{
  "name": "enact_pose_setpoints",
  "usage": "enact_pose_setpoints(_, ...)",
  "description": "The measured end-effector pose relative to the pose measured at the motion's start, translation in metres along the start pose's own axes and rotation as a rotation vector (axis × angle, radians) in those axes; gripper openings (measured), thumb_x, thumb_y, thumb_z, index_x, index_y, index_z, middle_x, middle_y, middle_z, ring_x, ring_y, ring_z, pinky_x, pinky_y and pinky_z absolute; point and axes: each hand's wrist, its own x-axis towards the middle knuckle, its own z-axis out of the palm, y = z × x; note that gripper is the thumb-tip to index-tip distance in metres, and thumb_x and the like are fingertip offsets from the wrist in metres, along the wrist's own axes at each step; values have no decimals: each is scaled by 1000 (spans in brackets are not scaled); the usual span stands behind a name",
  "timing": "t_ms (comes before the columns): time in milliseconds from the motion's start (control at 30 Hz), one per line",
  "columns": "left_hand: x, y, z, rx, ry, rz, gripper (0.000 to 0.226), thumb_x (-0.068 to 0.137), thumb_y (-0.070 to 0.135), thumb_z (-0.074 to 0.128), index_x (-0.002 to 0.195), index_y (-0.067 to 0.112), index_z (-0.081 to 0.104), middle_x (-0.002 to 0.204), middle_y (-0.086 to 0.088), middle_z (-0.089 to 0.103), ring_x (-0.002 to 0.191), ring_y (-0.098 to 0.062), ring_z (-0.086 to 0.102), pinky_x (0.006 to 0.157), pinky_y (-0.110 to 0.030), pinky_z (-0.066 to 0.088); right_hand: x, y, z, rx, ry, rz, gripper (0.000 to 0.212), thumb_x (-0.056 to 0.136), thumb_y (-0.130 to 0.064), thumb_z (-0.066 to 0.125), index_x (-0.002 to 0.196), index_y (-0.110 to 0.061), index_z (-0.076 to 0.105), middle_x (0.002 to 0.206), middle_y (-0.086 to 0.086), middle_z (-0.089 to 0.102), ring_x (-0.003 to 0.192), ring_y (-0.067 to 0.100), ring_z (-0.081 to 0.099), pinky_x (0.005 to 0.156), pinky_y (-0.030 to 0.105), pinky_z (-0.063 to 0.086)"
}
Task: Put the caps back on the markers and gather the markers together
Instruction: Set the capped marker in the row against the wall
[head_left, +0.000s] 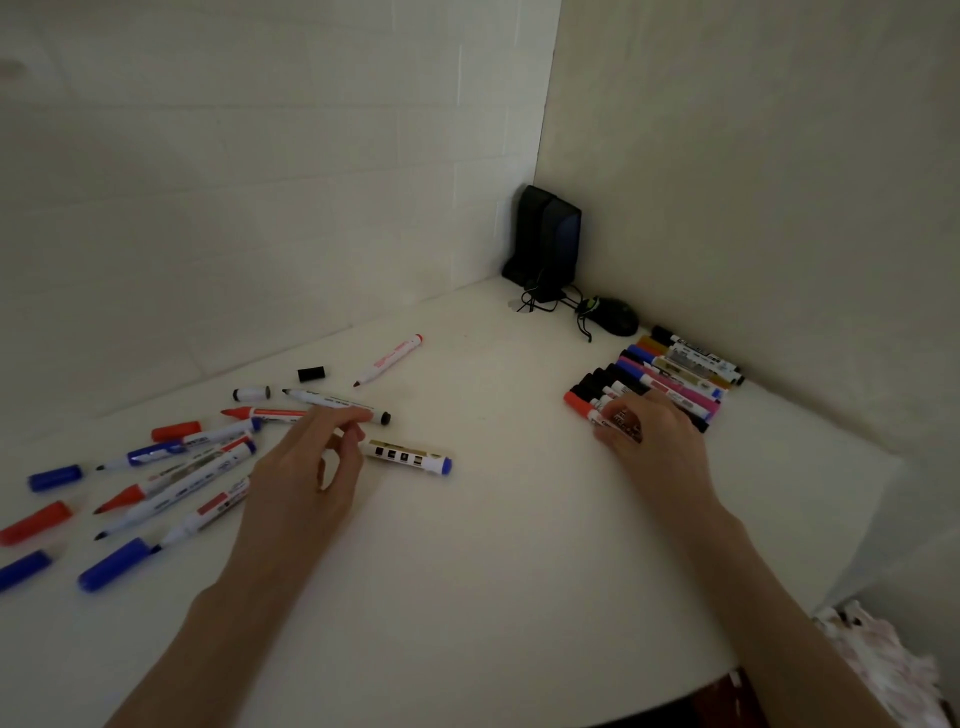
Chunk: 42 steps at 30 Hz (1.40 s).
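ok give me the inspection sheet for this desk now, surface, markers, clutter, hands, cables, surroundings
Surface: white table, dimly lit.
Job's things: row of capped markers at the right by the wall; uncapped markers scattered at the left; loose caps among them, such as a blue cap, a red cap and a black cap.
Clutter: black speakers and a black mouse in the corner.
Hands: left hand reaches over a black marker, grip unclear; right hand rests on the near end of the row, grip unclear.
Cables: tangled black cable between speakers and mouse.
Surroundings: pale walls meeting in a corner; patterned fabric at lower right.
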Motion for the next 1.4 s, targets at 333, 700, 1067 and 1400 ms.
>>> enact_pose_setpoints(333, 1, 0, 0, 32, 31, 26, 29, 89, 1, 63, 111, 21, 64, 93, 14, 60, 75, -9, 56, 72, -4, 41, -1, -2, -2, 5, 7, -37, 25, 91, -39, 69, 111, -25, 66, 111, -1, 62, 97, 11, 50, 81, 26, 39)
enact_pose_setpoints(700, 1, 3, -5, 19, 19, -4, 32, 88, 2, 60, 112, 23, 64, 92, 11, 64, 66, -22, 62, 67, -26, 45, 0, -3, 0, -4, 31, -52, 23, 91, -41, 69, 107, -25, 67, 108, -1, 62, 93, 9, 46, 79, 29, 38)
enact_pose_setpoints(1067, 4, -3, -7, 48, 95, -205, 23, 95, 14, 54, 114, 23, 63, 87, 10, 63, 64, 1, 52, 59, -11, 35, 2, -6, 7, 14, 35, -107, 28, 92, -41, 68, 114, -25, 68, 114, 0, 62, 96, 6, 47, 82, 27, 40)
enact_pose_setpoints(1400, 6, -3, -9, 80, 118, -268, 19, 96, 14, 55, 113, 21, 61, 77, 17, 52, 62, 2, 49, 57, -11, 33, 3, -4, 6, -60, 23, -123, 19, 92, -31, 69, 108, -21, 70, 113, 2, 66, 103, 19, 60, 83, 28, 40)
